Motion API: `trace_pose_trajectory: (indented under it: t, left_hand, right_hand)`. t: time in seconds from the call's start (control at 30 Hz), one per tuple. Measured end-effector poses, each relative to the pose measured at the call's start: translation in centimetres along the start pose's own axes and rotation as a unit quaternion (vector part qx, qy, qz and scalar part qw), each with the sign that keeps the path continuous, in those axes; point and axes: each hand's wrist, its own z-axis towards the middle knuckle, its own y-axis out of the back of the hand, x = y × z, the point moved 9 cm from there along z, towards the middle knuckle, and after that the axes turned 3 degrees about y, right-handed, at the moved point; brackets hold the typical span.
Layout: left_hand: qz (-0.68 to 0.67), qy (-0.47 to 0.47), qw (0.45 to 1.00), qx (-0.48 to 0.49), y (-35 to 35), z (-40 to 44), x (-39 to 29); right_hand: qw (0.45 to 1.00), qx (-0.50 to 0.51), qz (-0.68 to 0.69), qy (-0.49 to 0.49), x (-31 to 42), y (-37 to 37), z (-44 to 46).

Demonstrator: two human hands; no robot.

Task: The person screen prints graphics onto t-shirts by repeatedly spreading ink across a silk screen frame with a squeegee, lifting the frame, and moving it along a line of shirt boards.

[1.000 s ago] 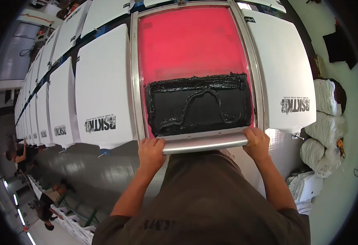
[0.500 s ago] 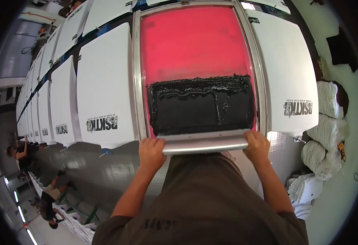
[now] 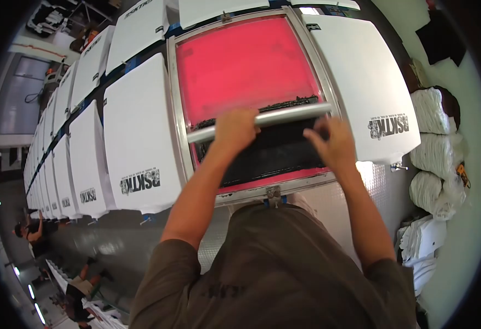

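Observation:
A screen-printing frame (image 3: 170, 66) with pink mesh (image 3: 246, 66) lies in front of me. Black ink (image 3: 290, 148) covers the mesh's near part, with a thick ridge along its far edge. Across the ink rests a squeegee (image 3: 290, 114) with a long silver handle, its right end tilted away from me. My left hand (image 3: 235, 131) is wrapped over the handle, left of its middle. Just below the handle's right end is my right hand (image 3: 334, 142), thumb and fingers apart, holding nothing. The squeegee's blade is hidden beneath the handle.
White printed shirts (image 3: 136, 131) on boards line up to the left, and another white shirt (image 3: 361, 82) lies to the right. Wrapped white bundles (image 3: 435, 148) are stacked at far right. A metal clamp (image 3: 273, 194) sits at the frame's near edge. Two people (image 3: 32, 236) are at lower left.
The squeegee has moved from the frame's near edge to the far side of the ink. My left hand has shifted inward along its handle; my right hand has let go.

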Motion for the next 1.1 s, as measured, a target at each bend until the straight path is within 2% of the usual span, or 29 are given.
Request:
trace_pose_trajectory:
  t: [0.03,0.07,0.1,0.17,0.23,0.3,0.33,0.4,0.43,0.5,0.53,0.6,0.67,0.73,0.8,0.83,0.9,0.93,0.97,1.1]
  left_hand:
    - [-0.004,0.002,1.0,0.024,0.3,0.9,0.7]
    - [-0.006,0.001,0.999,0.048,0.8,1.8,1.7]
    - [-0.049,0.004,0.997,0.055,1.7,2.2,2.5]
    - [-0.062,0.008,0.997,0.037,5.3,1.7,2.1]
    - [-0.064,0.007,0.998,0.017,6.7,1.7,2.0]
    - [-0.063,0.016,0.998,0.007,6.8,1.7,1.5]
    - [-0.058,0.012,0.998,0.004,5.4,1.6,1.7]
    - [0.002,0.023,0.999,-0.035,2.8,1.5,2.4]
    - [0.036,0.036,0.998,-0.021,1.9,0.6,1.8]
    - [0.035,0.019,0.998,-0.056,1.1,-1.4,0.8]
    - [0.019,-0.018,0.995,-0.095,1.0,-2.7,-0.1]
    - [0.031,-0.044,0.995,-0.088,0.0,-5.4,-1.6]
    - [0.054,-0.049,0.993,-0.095,-1.5,-9.0,-3.3]
    - [0.045,-0.063,0.989,-0.126,-2.0,-13.7,-5.8]
    - [0.023,-0.079,0.984,-0.16,-2.5,-17.4,-7.4]
    - [0.017,-0.075,0.986,-0.147,-2.5,-17.6,-7.4]
    - [0.001,-0.058,0.993,-0.106,-1.8,-16.6,-6.6]
    - [-0.01,-0.047,0.996,-0.079,-0.7,-14.9,-5.7]
    - [-0.032,-0.026,0.999,-0.012,0.2,-12.9,-5.3]
    - [-0.018,-0.03,0.997,-0.063,2.9,-7.2,-3.1]
  right_hand:
    - [0.972,0.187,0.075,-0.123,-1.3,-2.9,-3.1]
    - [0.889,0.36,0.15,-0.24,-1.6,-5.4,-7.7]
    - [0.816,0.488,0.176,-0.256,-0.8,-7.2,-11.8]
    - [0.81,0.53,0.156,-0.196,-1.5,-12.3,-18.1]
    - [0.829,0.436,0.286,-0.202,-0.4,-14.7,-20.1]
    - [0.766,0.453,0.36,-0.281,0.6,-15.2,-20.0]
    - [0.778,0.405,0.399,-0.27,-0.4,-17.0,-20.9]
    - [0.794,0.407,0.372,-0.256,0.0,-16.3,-20.3]
    - [0.807,0.415,0.34,-0.246,0.1,-16.0,-20.1]
    - [0.8,0.38,0.385,-0.261,0.0,-16.6,-20.5]
    - [0.788,0.351,0.424,-0.277,0.0,-16.9,-21.0]
    - [0.786,0.359,0.415,-0.284,0.7,-15.3,-20.5]
    - [0.823,0.352,0.369,-0.251,0.8,-14.9,-19.8]
    - [0.808,0.364,0.377,-0.269,0.7,-15.5,-20.3]
    - [0.853,0.34,0.325,-0.225,0.8,-14.6,-19.5]
    - [0.878,0.304,0.317,-0.192,0.4,-14.7,-19.4]
    - [0.87,0.341,0.3,-0.192,0.9,-14.6,-19.5]
    - [0.838,0.366,0.326,-0.238,1.0,-14.5,-19.8]
    - [0.84,0.365,0.324,-0.235,1.1,-14.1,-19.6]
    - [0.845,0.363,0.323,-0.221,1.5,-13.1,-19.4]
